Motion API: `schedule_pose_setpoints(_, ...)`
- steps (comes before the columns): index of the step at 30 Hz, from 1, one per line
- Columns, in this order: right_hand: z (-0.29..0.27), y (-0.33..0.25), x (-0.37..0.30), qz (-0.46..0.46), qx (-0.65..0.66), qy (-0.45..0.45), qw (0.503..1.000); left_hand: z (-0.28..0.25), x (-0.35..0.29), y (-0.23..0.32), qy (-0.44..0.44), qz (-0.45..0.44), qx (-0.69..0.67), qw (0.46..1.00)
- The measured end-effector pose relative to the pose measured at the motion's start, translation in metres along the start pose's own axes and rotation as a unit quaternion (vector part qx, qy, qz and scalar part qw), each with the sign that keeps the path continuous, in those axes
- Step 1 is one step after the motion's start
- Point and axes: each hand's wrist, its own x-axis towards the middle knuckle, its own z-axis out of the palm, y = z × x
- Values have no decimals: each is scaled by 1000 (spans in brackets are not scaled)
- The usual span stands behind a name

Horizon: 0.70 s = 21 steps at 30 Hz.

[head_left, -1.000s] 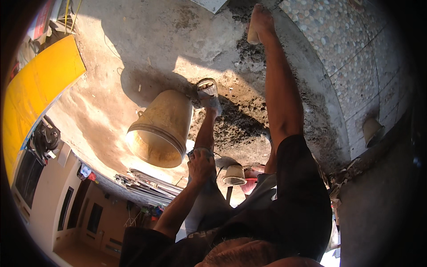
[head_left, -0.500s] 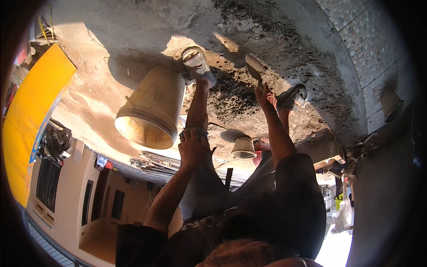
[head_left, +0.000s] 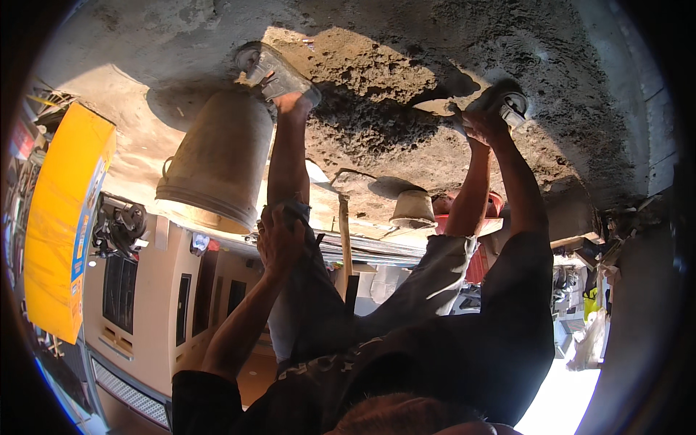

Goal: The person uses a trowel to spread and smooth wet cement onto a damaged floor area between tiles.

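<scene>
My right hand (head_left: 484, 125) is wrapped round the handle of a trowel (head_left: 436, 107). Its blade catches the sun at the edge of a dark, crumbly spread of wet mortar (head_left: 384, 116). The hand is close to the sandal on my right foot (head_left: 509, 103). My left hand (head_left: 281, 238) rests on my bent left knee, fingers apart and holding nothing. The sandal on my left foot (head_left: 279, 76) stands beside the mortar.
A large pale bucket (head_left: 221, 156) lies tipped left of my left leg. A smaller bucket (head_left: 413, 209) and a red basin (head_left: 493, 206) are between and behind my legs, near a wooden-handled tool (head_left: 345, 232). A yellow panel (head_left: 65, 225) is at far left.
My right hand and the trowel have moved to the right, and the blade now lies flatter. My left foot appears farther left. The left hand stays on the knee; the whole view has shifted.
</scene>
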Motion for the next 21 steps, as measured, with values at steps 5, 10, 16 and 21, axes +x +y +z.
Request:
schedule_pose_setpoints(5, 121, -109, 78, 182, -312, -138, 922, 3, -8, 6, 38, 3, 10, 999)
schedule_pose_setpoints(10, 123, -123, 82, 232, -149, -159, 948, -3, -11, 8, 20, 0, -18, 1000)
schedule_pose_setpoints(16, 92, -159, 61, 126, 222, -98, 962, -11, -9, -5, 47, 37, -51, 997)
schedule_pose_setpoints(21, 69, -282, 94, 82, -3, 49, 995, -26, -10, -13, 48, 36, -85, 995)
